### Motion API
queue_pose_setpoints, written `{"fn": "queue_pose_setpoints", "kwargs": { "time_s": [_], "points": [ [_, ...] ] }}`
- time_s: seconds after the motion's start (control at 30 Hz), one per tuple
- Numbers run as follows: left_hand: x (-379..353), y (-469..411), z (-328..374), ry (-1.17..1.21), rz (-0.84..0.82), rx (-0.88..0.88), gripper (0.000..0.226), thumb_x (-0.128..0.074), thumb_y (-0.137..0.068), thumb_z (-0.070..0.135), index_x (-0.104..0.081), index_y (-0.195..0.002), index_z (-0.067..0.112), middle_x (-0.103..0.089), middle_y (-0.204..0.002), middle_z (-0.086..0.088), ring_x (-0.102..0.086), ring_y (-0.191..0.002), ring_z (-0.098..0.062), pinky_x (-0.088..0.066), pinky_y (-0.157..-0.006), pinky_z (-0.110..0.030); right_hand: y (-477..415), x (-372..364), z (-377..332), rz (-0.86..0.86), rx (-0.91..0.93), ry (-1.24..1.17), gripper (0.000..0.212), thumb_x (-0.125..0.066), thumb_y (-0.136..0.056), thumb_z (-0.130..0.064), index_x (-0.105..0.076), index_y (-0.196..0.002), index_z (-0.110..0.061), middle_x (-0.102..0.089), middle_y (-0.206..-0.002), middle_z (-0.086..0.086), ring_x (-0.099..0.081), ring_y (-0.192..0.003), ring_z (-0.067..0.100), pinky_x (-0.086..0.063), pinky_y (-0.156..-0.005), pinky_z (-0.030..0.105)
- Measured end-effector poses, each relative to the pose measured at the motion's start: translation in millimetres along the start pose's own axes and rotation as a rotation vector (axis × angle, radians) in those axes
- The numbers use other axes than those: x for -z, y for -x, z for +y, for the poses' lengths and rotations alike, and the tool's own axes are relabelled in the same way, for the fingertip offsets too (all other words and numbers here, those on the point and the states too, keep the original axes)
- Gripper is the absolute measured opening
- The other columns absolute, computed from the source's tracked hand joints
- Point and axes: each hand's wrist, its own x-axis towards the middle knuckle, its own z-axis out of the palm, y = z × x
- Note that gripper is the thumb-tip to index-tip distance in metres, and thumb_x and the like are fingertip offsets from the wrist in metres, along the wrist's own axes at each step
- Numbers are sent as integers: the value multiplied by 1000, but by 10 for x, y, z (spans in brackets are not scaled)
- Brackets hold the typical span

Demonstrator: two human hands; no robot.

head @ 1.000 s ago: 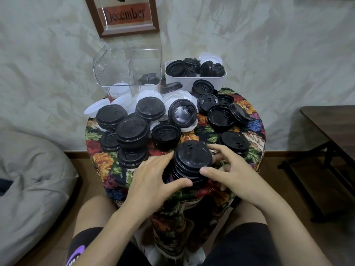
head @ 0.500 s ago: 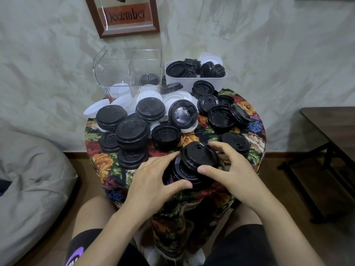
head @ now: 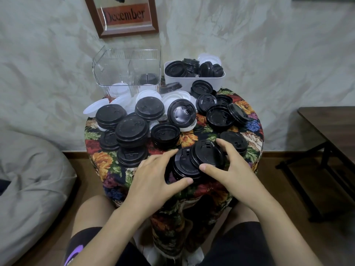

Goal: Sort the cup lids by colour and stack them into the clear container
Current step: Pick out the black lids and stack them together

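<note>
Your left hand [head: 153,177] cups a black lid stack [head: 183,167] at the near edge of the floral worktop [head: 192,139] while your right hand [head: 236,169] grips its top lid [head: 206,155]; beyond, loose lids [head: 132,129], then the clear container [head: 126,72] against the marbled wall [head: 269,54], beanbag [head: 28,179] at your left

Top lid [head: 208,157] slid right — now half off stack [head: 182,167], tilted.

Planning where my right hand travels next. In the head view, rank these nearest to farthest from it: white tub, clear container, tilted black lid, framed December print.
1. tilted black lid: gripped by the right hand, table front, over the lid stack that the left hand holds.
2. white tub: back right.
3. clear container: back left.
4. framed December print: on the wall behind.
</note>
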Motion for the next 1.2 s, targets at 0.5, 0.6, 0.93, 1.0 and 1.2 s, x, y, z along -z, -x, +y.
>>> {"fn": "queue_pose_setpoints", "kwargs": {
  "time_s": [0.5, 0.6, 0.93, 1.0, 1.2],
  "points": [
    [68, -52, 84, 149, -16, 48, 67, -70, -81, 69, -43, -136, 42, -55, -128, 29, -47, -119, 11, -39, -110, -37, -24, -103, 1, -10, 15, 21, 86, -75, -83, -59, -33, -156, -42, -36, -148, -28, -35, -136, -5, -31, -109, 26],
    [97, -130, 53, 121, -96, 8, 85, -67, -79, 74, -33, -152, 47, -48, -137, 28, -44, -129, 4, -37, -112, -36, -34, -103, 9, -13, 15, 21, 85, -75, -83, -59, -34, -156, -41, -36, -146, -28, -34, -136, -5, -31, -110, 25],
    [-152, -57, 333, 28, 153, 94, 73, -67, -73, 79, -49, -127, 32, -61, -112, 17, -56, -106, -12, -41, -92, -34, -77, -146, -29, 56, 7, 1, 85, -75, -84, -57, -35, -156, -36, -40, -151, -21, -39, -137, 0, -35, -116, 33],
    [-126, -60, 280, 64, 109, 97, 79, -69, -73, 79, -47, -132, 33, -59, -120, 18, -53, -111, -11, -41, -98, -35, -97, -138, -26, 31, 7, 4, 85, -75, -84, -57, -34, -156, -37, -39, -150, -23, -37, -135, -2, -34, -115, 31],
    [11, -143, 80, 55, -96, -1, 89, -54, -81, 81, -28, -157, 42, -42, -143, 23, -38, -132, -5, -32, -112, -34, -174, -81, -12, -29, 9, -33, 95, -73, -71, -72, -39, -154, -40, -46, -151, -19, -44, -139, 2, -38, -119, 41]
  ]
}}
